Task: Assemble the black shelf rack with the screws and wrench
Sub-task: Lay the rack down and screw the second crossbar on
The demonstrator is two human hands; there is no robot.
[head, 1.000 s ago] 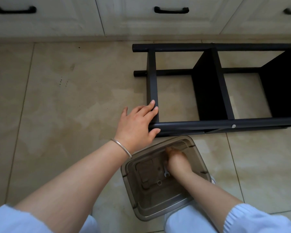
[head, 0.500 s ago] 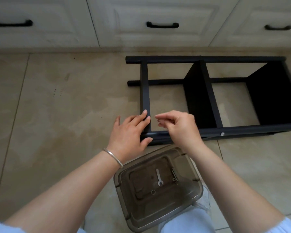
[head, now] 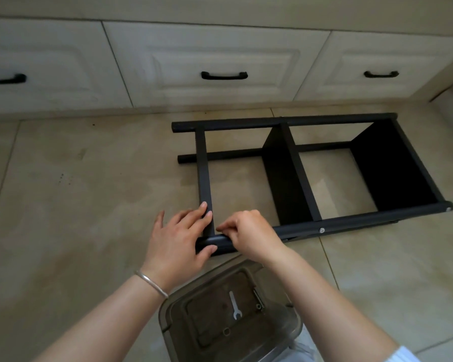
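A thin silver bangle (head: pixel 152 282) circles the left wrist; pale sleeves (head: pixel 403 356).

Both bare forearms reach forward and converge; the left hand (head: pixel 177 237) lies palm down with fingers straight and spread, its fingertips (head: pixel 203 205) resting on a black metal shelf rack (head: pixel 296 178), thumb against the near rail; a thin silver bangle (head: pixel 152 282) circles the left wrist; the right hand (head: pixel 249 235) is just beside it, knuckles up, fingers curled, fingertips pinched at the same rail; what they pinch is too small to tell.
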